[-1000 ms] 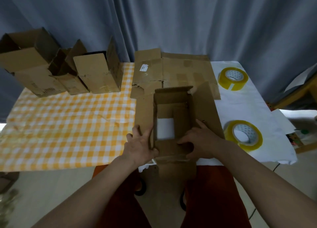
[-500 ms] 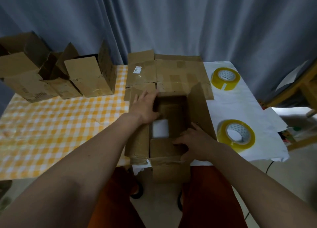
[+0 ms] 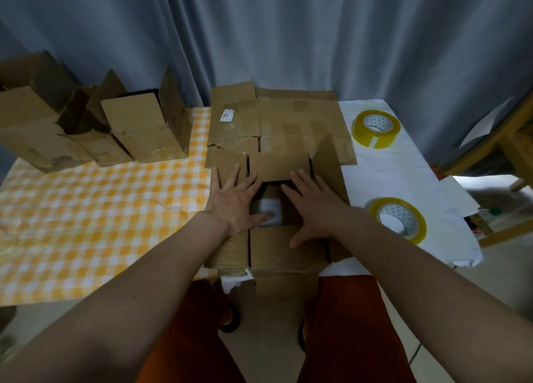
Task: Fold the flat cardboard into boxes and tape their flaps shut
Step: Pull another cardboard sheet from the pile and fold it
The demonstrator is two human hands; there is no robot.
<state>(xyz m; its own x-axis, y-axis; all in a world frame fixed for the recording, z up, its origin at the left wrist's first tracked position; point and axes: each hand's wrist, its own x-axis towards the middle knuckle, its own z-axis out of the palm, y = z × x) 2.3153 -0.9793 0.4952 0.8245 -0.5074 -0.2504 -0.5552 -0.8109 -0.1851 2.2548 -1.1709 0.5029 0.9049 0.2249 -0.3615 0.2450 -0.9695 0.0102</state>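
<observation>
1. The brown cardboard box being folded [image 3: 284,247] sits at the near edge of the table, straight in front of the person, its near end hanging just past the edge; the far flap and the near flap are folded in, and a gap between them shows a pale patch inside.
2. Left hand [image 3: 235,199] lies flat, fingers straight and spread, pressing the left flap, thumb at the gap.
3. Right hand [image 3: 313,202] matches it: fingers straight and fanned, palm down, pressing over the right side, fingertips touching the far flap.
4. Just behind the box lies a flattened sheet of brown cardboard [image 3: 288,123] with tape strips and a small white label.
5. To the right, on the white cloth [image 3: 403,169], two rolls of yellow tape: one near [image 3: 415,229], one farther back [image 3: 390,133].
6. Off to the left, on the orange-and-white checked cloth [image 3: 101,209], three open brown boxes [image 3: 95,131] stand touching one another in a row before the grey curtain [image 3: 288,36].
</observation>
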